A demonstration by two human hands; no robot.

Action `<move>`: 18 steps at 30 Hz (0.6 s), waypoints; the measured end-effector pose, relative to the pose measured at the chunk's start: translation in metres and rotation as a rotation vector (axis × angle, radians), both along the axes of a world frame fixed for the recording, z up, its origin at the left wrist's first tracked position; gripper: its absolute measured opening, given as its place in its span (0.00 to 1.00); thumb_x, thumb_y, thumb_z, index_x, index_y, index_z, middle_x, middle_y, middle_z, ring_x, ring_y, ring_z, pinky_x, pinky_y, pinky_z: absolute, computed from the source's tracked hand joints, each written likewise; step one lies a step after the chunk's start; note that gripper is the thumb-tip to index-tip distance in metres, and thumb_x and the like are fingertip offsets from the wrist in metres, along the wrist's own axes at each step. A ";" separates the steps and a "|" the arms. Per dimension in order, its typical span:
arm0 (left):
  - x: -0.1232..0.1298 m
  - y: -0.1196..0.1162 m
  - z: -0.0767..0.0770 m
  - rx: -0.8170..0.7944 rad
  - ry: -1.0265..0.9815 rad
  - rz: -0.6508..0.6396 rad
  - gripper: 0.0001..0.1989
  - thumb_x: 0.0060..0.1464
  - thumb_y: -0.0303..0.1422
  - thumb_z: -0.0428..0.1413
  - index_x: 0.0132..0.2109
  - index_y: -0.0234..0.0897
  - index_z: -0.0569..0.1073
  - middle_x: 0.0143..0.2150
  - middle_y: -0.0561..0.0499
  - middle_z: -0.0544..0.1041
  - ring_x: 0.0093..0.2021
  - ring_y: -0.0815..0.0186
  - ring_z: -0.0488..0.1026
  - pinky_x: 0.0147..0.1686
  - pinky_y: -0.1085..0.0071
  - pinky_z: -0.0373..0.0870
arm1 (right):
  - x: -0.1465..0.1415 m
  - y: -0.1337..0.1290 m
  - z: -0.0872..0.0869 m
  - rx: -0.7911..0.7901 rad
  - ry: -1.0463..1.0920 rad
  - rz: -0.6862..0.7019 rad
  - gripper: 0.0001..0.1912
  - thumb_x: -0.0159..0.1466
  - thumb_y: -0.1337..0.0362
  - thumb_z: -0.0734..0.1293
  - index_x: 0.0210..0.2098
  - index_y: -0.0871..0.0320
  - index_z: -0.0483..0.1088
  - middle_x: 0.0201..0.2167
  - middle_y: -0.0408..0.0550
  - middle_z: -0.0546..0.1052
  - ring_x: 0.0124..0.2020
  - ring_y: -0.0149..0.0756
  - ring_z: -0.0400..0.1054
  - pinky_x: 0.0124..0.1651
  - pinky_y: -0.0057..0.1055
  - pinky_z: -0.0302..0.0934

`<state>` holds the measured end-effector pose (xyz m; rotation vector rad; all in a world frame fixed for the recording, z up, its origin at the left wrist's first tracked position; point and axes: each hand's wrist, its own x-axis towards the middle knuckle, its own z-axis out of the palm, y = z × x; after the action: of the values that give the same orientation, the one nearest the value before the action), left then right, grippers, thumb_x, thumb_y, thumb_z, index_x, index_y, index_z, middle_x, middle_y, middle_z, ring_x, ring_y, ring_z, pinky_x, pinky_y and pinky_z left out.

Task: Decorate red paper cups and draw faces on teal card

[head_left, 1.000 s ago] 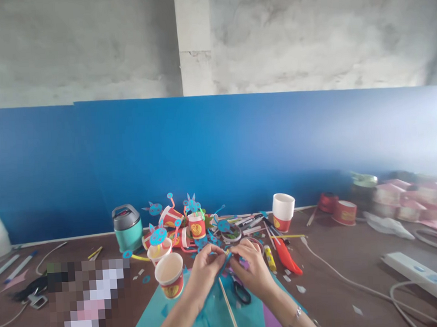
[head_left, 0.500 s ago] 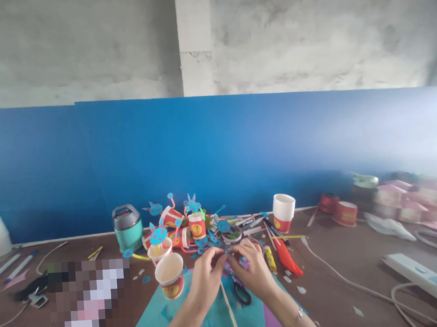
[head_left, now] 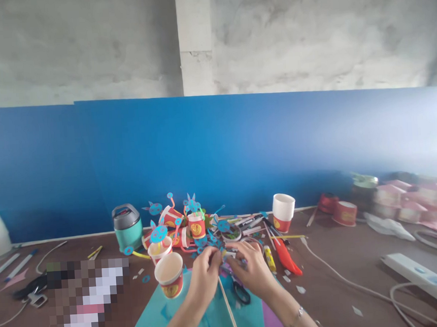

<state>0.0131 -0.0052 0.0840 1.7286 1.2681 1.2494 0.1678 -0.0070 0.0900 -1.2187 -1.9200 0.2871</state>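
Observation:
Over the teal paper sheet (head_left: 154, 325), my left hand (head_left: 205, 273) has thumb and forefinger pinched on a small blue piece (head_left: 223, 252), mostly hidden by the fingertips. My right hand (head_left: 254, 267) is just to the right, with bent fingers closed near the same spot; a pale scrap (head_left: 230, 255) shows at its fingertips, too small to name. Beneath the hands lie dark-handled scissors (head_left: 241, 293) and a thin wooden stick (head_left: 228, 306). Left of my left hand stands a red-and-white paper cup (head_left: 169, 275), its mouth facing up.
Behind the hands are paper cups with blue paper faces (head_left: 158, 233) and a heap of pens (head_left: 252, 223). A teal flask (head_left: 129, 230) stands left. To the right are a white-and-red cup (head_left: 283, 211), a glue stick (head_left: 269, 258), a red tool (head_left: 288, 258) and a power strip (head_left: 425, 279).
The fingertips, together on the small blue piece before, have moved slightly apart. My left fingertips have shifted a little left, and a pale scrap now shows by my right fingers.

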 end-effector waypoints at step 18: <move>0.001 0.004 0.001 -0.315 -0.406 -0.156 0.16 0.44 0.45 0.60 0.31 0.36 0.70 0.24 0.54 0.73 0.24 0.69 0.69 0.26 0.73 0.63 | -0.003 0.001 -0.004 0.059 -0.002 -0.018 0.06 0.60 0.63 0.64 0.31 0.54 0.73 0.26 0.44 0.75 0.31 0.38 0.67 0.40 0.35 0.54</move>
<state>0.0141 -0.0008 0.0852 1.2475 1.0050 1.1633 0.1644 -0.0061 0.0856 -1.1975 -1.9050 0.2186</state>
